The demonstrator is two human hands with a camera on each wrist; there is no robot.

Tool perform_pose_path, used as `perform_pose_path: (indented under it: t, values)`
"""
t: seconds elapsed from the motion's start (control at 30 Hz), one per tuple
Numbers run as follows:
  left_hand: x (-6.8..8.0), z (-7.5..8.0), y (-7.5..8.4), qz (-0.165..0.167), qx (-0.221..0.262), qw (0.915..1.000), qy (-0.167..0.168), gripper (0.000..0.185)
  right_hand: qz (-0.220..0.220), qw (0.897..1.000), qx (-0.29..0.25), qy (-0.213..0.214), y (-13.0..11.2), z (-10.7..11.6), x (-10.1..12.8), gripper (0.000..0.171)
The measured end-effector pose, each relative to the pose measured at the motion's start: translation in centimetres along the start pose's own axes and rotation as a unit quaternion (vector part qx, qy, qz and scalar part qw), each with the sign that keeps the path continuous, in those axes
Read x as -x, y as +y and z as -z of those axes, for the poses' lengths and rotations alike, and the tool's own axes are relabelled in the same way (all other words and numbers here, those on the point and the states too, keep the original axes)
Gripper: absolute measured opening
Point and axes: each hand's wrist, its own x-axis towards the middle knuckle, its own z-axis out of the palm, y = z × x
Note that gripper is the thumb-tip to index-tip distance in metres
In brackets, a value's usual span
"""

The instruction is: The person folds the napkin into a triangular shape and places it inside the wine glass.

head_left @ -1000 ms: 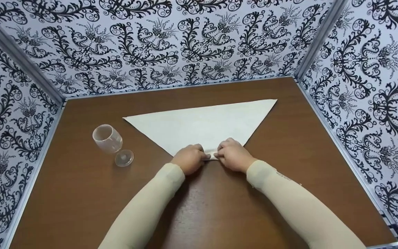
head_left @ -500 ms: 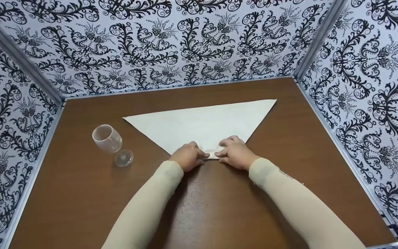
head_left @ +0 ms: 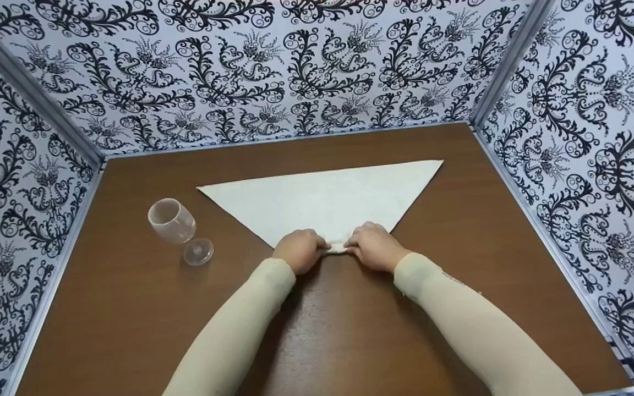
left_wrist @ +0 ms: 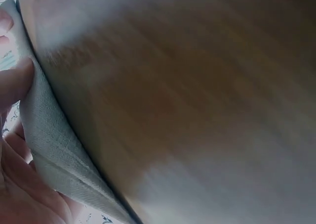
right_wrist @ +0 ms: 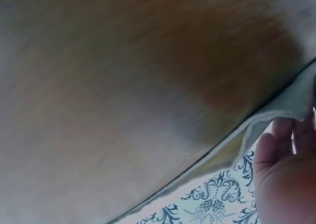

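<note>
A white cloth napkin (head_left: 317, 203) lies on the brown table in a roughly triangular shape, its long edge toward the back wall and its near end folded over in a narrow strip. At the left end of that strip, my left hand (head_left: 300, 251) pinches the folded cloth. My right hand (head_left: 375, 247) grips the strip's right end, a short gap away. In the left wrist view, a thumb (left_wrist: 17, 83) presses on the cloth's edge. Fingers (right_wrist: 284, 135) lie behind the napkin's edge (right_wrist: 286, 103) in the right wrist view; the right thumb's contact is hard to make out.
A clear stemmed glass (head_left: 173, 223) stands on the table (head_left: 317, 341) left of the napkin. Walls with a black-and-white scroll pattern (head_left: 306, 71) and grey metal edging enclose the back and both sides.
Half a second ago the right fingers were more spread over the cloth; now they are drawn in at the near edge. The folded strip looks a little thicker. The glass has stayed put.
</note>
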Motion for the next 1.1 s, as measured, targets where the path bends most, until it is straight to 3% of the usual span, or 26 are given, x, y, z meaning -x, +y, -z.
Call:
perform_pose_path:
  t: [0.33,0.5,0.7,0.87,0.97,1.1]
  values:
    - [-0.2,0.2,0.1,0.029,0.048,0.9984,0.001,0.019,-0.079,0.994,-0.08,-0.003,-0.2,-0.3,-0.2,0.011]
    - [-0.3,0.5,0.2,0.059,0.091,0.9942,-0.003,0.015,-0.103,0.992,-0.079,-0.011,-0.3,-0.2,-0.5,0.013]
    - [-0.5,0.8,0.3,0.069,0.099,0.9927,-0.01,0.019,-0.164,0.981,-0.101,-0.021,-0.5,-0.1,-1.1,0.013]
    - [-0.5,0.9,0.3,0.088,0.126,0.988,-0.018,0.01,-0.184,0.976,-0.115,-0.012,-0.8,0.0,-1.4,0.009]
    - [-0.6,0.7,0.4,0.066,0.105,0.9923,0.0,0.007,-0.178,0.978,-0.112,-0.004,-0.9,0.0,-1.6,0.007]
    - [-0.5,0.3,0.4,-0.012,0.015,0.9991,0.039,0.012,-0.144,0.987,-0.072,-0.003,-0.9,0.0,-1.5,0.011]
